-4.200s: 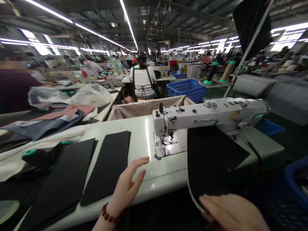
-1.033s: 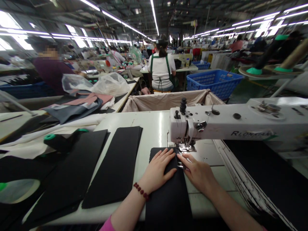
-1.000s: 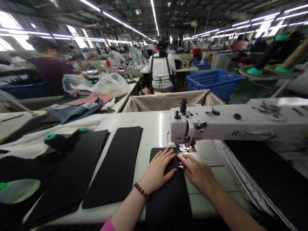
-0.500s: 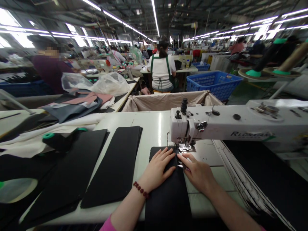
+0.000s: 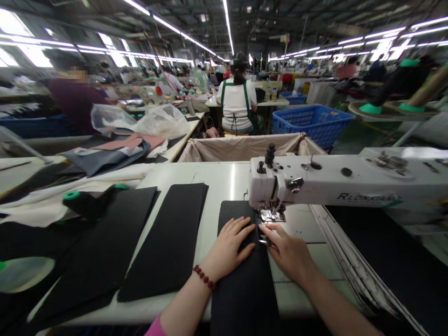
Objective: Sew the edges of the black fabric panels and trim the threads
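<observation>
A long black fabric panel [image 5: 245, 289] lies under the sewing machine's presser foot [image 5: 269, 215], its far end beyond the foot on the left. My left hand [image 5: 233, 242] rests flat on the panel with fingers stretched out, just left of the foot. On the panel's right edge, close in front of the foot, is my right hand [image 5: 289, 252]. Its index finger presses the fabric, while the other fingers curl round small thread snips [image 5: 263, 240], whose pointed blades stick out to the left. The handles are mostly hidden in the palm.
Stacks of black panels [image 5: 168, 238] lie to the left, beside a dark thread cone [image 5: 91, 203]. The white sewing machine [image 5: 325, 179] spans the right, with a pile of light-edged black pieces [image 5: 385, 252] beneath. A cloth-lined bin [image 5: 241, 147] and blue basket [image 5: 311, 122] stand beyond.
The black panel has slid forward, away from me, so more of its far end shows past my left fingers. Both hands stay almost in the same place; the view shifts slightly.
</observation>
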`<state>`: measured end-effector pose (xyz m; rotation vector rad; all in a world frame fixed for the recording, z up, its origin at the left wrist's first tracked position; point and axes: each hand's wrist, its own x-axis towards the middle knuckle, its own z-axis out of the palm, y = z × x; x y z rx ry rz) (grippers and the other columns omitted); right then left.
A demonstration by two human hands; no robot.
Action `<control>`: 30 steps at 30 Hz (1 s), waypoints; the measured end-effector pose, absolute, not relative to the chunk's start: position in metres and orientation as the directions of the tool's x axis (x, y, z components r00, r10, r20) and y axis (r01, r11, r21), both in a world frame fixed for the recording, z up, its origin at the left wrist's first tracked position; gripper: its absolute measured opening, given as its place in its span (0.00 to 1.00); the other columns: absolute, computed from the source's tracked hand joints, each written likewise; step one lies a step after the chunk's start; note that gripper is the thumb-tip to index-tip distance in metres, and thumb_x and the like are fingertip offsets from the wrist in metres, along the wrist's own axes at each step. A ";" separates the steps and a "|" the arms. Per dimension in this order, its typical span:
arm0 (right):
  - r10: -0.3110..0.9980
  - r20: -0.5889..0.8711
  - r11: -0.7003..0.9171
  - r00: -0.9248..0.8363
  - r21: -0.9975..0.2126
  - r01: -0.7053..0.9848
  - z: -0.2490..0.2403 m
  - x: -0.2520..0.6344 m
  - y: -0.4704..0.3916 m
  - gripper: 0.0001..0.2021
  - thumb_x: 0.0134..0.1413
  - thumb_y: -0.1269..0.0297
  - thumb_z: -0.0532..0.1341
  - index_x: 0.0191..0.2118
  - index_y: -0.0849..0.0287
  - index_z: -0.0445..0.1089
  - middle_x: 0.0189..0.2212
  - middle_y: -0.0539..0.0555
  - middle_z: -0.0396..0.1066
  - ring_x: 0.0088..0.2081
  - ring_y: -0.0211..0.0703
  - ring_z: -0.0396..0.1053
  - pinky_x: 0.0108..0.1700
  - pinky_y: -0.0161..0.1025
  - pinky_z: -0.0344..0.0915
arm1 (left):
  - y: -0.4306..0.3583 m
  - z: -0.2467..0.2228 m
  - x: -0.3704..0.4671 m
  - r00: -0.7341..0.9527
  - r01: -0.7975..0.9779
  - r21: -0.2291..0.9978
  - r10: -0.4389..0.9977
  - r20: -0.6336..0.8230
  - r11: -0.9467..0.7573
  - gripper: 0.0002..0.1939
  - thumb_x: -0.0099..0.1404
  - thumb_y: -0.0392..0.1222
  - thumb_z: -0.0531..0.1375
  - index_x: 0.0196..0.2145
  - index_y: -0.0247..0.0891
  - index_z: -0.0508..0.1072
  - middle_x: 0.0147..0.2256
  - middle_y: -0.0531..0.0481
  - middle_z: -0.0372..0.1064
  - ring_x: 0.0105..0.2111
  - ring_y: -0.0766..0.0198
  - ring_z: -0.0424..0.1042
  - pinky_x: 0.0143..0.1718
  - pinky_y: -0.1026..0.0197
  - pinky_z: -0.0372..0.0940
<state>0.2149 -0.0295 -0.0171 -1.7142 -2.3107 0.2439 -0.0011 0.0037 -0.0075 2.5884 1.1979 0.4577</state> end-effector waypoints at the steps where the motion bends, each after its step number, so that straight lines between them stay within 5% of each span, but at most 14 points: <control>1: 0.956 0.102 0.293 -0.275 -0.286 0.912 -0.017 0.215 -0.029 0.26 0.61 0.68 0.54 0.63 0.44 0.55 0.59 0.50 0.61 0.47 0.44 0.71 0.43 0.39 0.70 | 0.004 -0.008 -0.001 0.612 0.693 0.353 0.771 0.174 -0.629 0.24 0.69 0.47 0.56 0.61 0.48 0.59 0.63 0.49 0.55 0.63 0.54 0.53 0.65 0.43 0.48; 30: 0.954 0.112 0.298 -0.277 -0.296 0.908 -0.019 0.217 -0.028 0.25 0.61 0.69 0.53 0.63 0.45 0.56 0.59 0.50 0.61 0.47 0.44 0.71 0.43 0.40 0.70 | 0.006 -0.012 -0.001 0.606 0.696 0.346 0.773 0.186 -0.629 0.21 0.71 0.40 0.52 0.60 0.48 0.61 0.62 0.50 0.57 0.63 0.57 0.55 0.65 0.45 0.48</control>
